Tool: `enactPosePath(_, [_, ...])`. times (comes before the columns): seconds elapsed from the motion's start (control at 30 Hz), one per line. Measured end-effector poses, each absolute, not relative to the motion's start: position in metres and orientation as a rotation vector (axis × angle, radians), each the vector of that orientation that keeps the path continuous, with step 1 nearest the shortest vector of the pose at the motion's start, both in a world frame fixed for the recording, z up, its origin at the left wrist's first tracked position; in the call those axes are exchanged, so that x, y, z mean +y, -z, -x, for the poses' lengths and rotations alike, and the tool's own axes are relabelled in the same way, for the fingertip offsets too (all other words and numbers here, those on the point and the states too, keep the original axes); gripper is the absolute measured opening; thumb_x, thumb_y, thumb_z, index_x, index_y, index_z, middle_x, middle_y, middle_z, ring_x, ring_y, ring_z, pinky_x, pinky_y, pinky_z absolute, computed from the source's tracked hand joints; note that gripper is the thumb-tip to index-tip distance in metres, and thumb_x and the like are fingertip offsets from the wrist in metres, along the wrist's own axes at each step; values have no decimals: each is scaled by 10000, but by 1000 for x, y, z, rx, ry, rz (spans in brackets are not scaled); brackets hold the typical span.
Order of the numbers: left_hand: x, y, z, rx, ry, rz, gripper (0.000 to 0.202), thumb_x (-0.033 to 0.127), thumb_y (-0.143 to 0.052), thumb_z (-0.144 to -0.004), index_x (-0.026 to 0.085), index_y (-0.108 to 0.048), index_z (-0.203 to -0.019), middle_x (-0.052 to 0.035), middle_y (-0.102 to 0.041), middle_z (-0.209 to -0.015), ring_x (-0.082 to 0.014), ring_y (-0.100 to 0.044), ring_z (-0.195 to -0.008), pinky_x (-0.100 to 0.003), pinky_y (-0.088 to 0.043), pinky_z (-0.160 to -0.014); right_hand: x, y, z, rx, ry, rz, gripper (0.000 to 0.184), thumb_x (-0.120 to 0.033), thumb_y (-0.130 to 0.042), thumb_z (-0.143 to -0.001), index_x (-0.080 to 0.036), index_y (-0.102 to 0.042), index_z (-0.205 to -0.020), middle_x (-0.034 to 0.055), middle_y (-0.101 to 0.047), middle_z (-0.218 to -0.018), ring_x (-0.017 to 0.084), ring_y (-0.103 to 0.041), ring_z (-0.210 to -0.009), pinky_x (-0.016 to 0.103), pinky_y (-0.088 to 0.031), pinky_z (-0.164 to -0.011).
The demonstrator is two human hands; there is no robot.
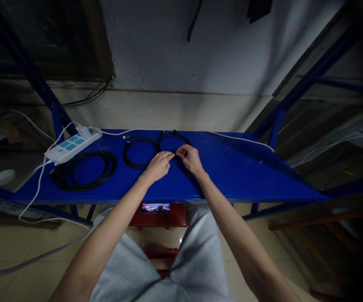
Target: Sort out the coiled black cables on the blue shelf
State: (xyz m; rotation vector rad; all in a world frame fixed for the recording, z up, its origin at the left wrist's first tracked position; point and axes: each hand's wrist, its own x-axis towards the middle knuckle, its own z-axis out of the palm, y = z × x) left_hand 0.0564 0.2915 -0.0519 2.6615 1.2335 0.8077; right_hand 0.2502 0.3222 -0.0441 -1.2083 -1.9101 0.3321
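Observation:
A thin black cable point(134, 165) lies in two loose loops on the blue tabletop point(232, 167), with a light metal-looking plug point(126, 137) at its far left end. My left hand point(159, 166) rests over the near side of these loops, its fingers closed together and pointing right onto the cable. Just right of it, my right hand point(190, 158) pinches a dark bit of the cable between thumb and fingertips. The two sets of fingertips nearly meet. What lies under the palms is hidden.
Left on the table are a thicker black cable coil point(107, 178) and a white power strip point(71, 147) with blue sockets. A white cord point(241, 137) runs along the back edge. Blue frame posts point(276, 130) stand at both ends. Below, a phone point(156, 208) lies on a red stool point(178, 216).

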Motion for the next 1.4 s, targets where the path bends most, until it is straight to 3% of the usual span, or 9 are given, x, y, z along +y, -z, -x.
enactPosePath(0.67, [291, 51, -57, 1221, -819, -2668, 499, 76, -423, -913, 141, -570, -1385, -103, -604, -1380, -221, -530, -1308, -386, -396, -1185, 325, 51, -252, -1875, -366, 1227, 170, -179, -595, -834, -173, -705, -964, 20, -616, -763, 148, -516, -675, 274, -418, -673])
enactPosePath(0.87, [293, 52, -56, 1216, -808, -2672, 507, 73, -419, -914, 160, -568, -1390, -92, -606, -1381, -218, -528, -1311, -390, -396, -1184, 328, 53, -254, -1914, -316, 1304, 111, -268, -683, -853, -174, -705, -798, 57, -638, -832, 168, -540, -737, 300, -440, -722])
enactPosePath(1.4, [291, 52, -58, 1216, -783, -2690, 531, 62, -413, -912, 164, -544, -1416, -86, -576, -1432, -215, -507, -1342, -389, -381, -1198, 318, 49, -253, -1779, -177, 1445, 156, -276, -675, -871, -192, -617, -753, 61, -614, -853, 187, -556, -745, 309, -419, -678])
